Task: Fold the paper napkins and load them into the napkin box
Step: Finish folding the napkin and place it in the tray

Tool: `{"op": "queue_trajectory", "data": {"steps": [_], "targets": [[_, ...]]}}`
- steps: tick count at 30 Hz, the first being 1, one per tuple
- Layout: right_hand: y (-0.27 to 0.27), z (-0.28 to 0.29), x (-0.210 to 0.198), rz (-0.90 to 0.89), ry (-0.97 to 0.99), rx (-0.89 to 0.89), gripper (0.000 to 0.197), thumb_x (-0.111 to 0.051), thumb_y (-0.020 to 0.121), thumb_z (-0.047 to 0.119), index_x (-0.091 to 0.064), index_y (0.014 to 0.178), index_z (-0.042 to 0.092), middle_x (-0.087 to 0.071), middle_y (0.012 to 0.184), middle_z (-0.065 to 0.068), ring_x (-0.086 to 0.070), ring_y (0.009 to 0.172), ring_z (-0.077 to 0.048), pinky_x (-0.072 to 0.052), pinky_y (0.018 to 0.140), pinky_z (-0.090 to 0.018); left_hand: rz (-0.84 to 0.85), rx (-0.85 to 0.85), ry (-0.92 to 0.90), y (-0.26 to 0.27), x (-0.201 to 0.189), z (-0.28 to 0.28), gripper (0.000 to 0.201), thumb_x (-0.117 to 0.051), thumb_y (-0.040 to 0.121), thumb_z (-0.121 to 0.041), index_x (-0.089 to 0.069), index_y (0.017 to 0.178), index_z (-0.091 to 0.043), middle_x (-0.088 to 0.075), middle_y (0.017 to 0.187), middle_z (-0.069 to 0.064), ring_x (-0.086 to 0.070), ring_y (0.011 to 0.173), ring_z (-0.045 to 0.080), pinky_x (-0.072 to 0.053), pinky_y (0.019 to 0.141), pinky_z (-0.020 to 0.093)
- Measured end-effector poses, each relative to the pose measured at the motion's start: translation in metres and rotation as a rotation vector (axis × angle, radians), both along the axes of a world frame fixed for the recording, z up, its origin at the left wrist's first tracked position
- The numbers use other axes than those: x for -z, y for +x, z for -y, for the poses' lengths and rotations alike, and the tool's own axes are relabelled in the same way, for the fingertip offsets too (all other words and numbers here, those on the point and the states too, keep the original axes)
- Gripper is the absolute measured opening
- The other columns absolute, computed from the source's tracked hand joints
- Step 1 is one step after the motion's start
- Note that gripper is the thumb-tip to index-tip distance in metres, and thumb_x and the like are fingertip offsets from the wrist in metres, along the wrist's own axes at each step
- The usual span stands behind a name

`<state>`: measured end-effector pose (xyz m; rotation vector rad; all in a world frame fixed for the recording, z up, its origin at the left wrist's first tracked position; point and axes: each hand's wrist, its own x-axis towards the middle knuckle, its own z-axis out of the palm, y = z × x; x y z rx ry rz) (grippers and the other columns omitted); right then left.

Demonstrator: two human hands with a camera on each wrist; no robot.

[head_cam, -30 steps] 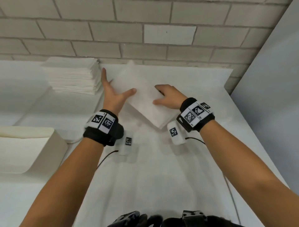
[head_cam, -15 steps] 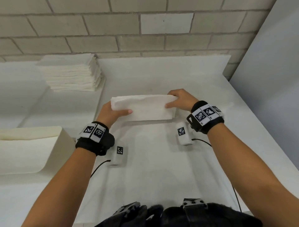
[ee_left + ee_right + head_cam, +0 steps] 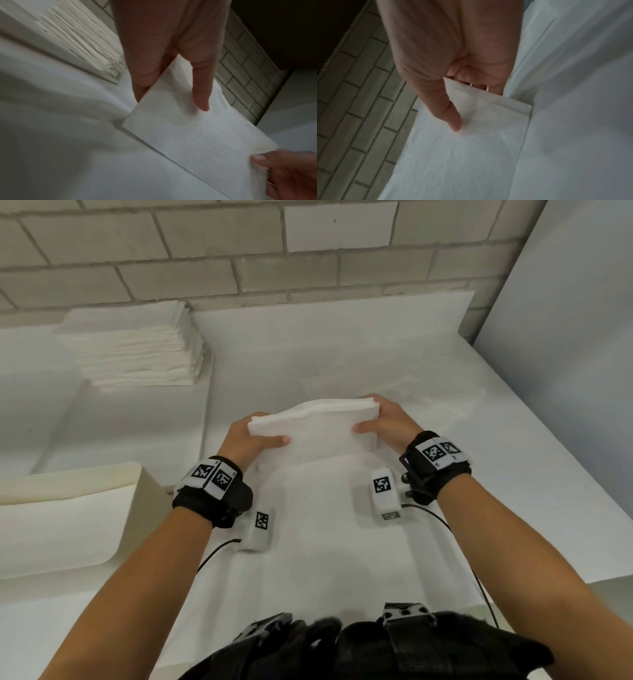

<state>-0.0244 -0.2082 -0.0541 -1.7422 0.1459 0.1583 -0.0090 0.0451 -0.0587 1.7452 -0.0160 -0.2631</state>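
— Holding what, and where?

— One folded napkin (image 3: 318, 428), lifted just above the white table (image 3: 428, 378), mid-scene, a little toward the far side. Left hand (image 3: 245, 440) pinching the left end, thumb on the near face, fingers behind. Right hand (image 3: 387, 422) pinching the right end the same way, thumb (image 3: 452, 119) pressed on the near face, fingers curled behind the edge.

— Likely to handle how?

— Very light, by the look of it. Soft and limp too: top edge already bowing between the two grips. Layered, with ply edges showing at the right end, so probably prone to fanning apart if gripped loosely. Thin paper, so easy to tear or crumple under a hard squeeze.

— Best place to take hold, then?

— At the short ends, close to the corners, thumb flat across all layers. Gentle tension between both hands to keep the fold crisp. No pinching mid-span, where creasing seems likeliest.

— And then where?

— Into the cream napkin box (image 3: 68, 518), near left, well apart from the napkin. Spare stack of napkins (image 3: 133, 350) at the far left, against the brick wall (image 3: 239, 244), untouched.
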Motion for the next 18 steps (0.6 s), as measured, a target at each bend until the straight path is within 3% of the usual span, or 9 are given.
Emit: {"op": "queue_trajectory", "data": {"steps": [3, 6, 7, 10, 12, 15, 17, 18], "targets": [[0.0, 0.001, 0.0, 0.01, 0.07, 0.04, 0.04, -0.064, 0.074, -0.016, -0.059, 0.09, 0.021, -0.06, 0.092, -0.001, -0.059, 0.088, -0.018, -0.05, 0.08, -0.03, -0.003, 0.007, -0.024, -0.001, 0.002, -0.003, 0.03, -0.076, 0.069, 0.004, -0.06, 0.083, -0.018, -0.06, 0.081, -0.001, -0.058, 0.076, 0.016, -0.05, 0.067, 0.021], [-0.003, 0.002, 0.002, -0.024, 0.037, -0.032, 0.033, -0.064, 0.073, -0.017, -0.058, 0.082, 0.015, -0.059, 0.083, -0.002, -0.059, 0.08, -0.016, -0.05, 0.073, -0.026, -0.06, 0.062, -0.02, -0.003, 0.005, -0.009, 0.033, -0.08, 0.065, 0.002, -0.062, 0.084, -0.018, -0.063, 0.085, 0.003, -0.06, 0.086, 0.022, -0.05, 0.082, 0.037], [-0.003, 0.0, 0.003, -0.018, 0.01, -0.047, 0.032, -0.064, 0.073, -0.016, -0.058, 0.079, 0.014, -0.058, 0.08, -0.001, -0.058, 0.078, -0.014, -0.048, 0.07, -0.024, -0.058, 0.075, -0.013, -0.003, 0.005, -0.008, 0.031, -0.079, 0.066, 0.002, -0.062, 0.084, -0.017, -0.063, 0.086, 0.003, -0.061, 0.086, 0.021, -0.05, 0.082, 0.036], [-0.003, -0.005, -0.002, 0.08, 0.016, 0.016, 0.031, -0.065, 0.072, -0.016, -0.061, 0.073, 0.015, -0.059, 0.078, 0.0, -0.056, 0.078, -0.011, -0.045, 0.075, -0.02, 0.019, 0.047, -0.018, -0.001, -0.002, -0.004, 0.023, -0.074, 0.071, 0.005, -0.064, 0.08, -0.014, -0.062, 0.079, -0.001, -0.061, 0.069, 0.002, -0.046, 0.068, 0.013], [-0.001, -0.006, -0.005, 0.13, 0.039, 0.042, 0.029, -0.066, 0.073, -0.013, -0.064, 0.073, 0.016, -0.061, 0.081, 0.0, -0.058, 0.08, -0.012, -0.047, 0.078, -0.019, 0.038, 0.028, -0.007, 0.001, -0.005, -0.003, 0.022, -0.074, 0.072, 0.002, -0.065, 0.079, -0.016, -0.063, 0.078, -0.003, -0.06, 0.065, -0.002, -0.044, 0.064, 0.009], [0.002, -0.005, 0.003, 0.062, 0.044, 0.025, 0.035, -0.071, 0.07, -0.011, -0.065, 0.088, 0.018, -0.061, 0.093, 0.001, -0.058, 0.09, -0.016, -0.048, 0.083, -0.025, -0.049, 0.033, -0.013, 0.003, 0.001, -0.005, 0.035, -0.084, 0.061, -0.005, -0.068, 0.091, -0.014, -0.068, 0.089, 0.002, -0.065, 0.084, 0.015, -0.05, 0.082, 0.028], [0.003, -0.004, 0.012, -0.018, 0.044, 0.013, 0.059, -0.075, 0.068, -0.008, -0.057, 0.114, 0.024, -0.058, 0.11, 0.003, -0.055, 0.104, -0.018, -0.047, 0.091, -0.03, -0.104, 0.026, -0.038, 0.002, 0.004, -0.005, 0.06, -0.088, 0.046, -0.015, -0.067, 0.102, -0.013, -0.07, 0.102, 0.006, -0.065, 0.097, 0.023, -0.051, 0.092, 0.04], [0.004, -0.003, 0.016, -0.045, 0.065, 0.027, 0.074, -0.077, 0.066, -0.006, -0.049, 0.126, 0.027, -0.055, 0.117, 0.002, -0.054, 0.109, -0.019, -0.046, 0.095, -0.032, -0.099, 0.026, -0.046, 0.003, 0.005, -0.004, 0.066, -0.087, 0.041, -0.018, -0.066, 0.103, -0.016, -0.069, 0.104, 0.004, -0.064, 0.099, 0.023, -0.05, 0.092, 0.039]]}}
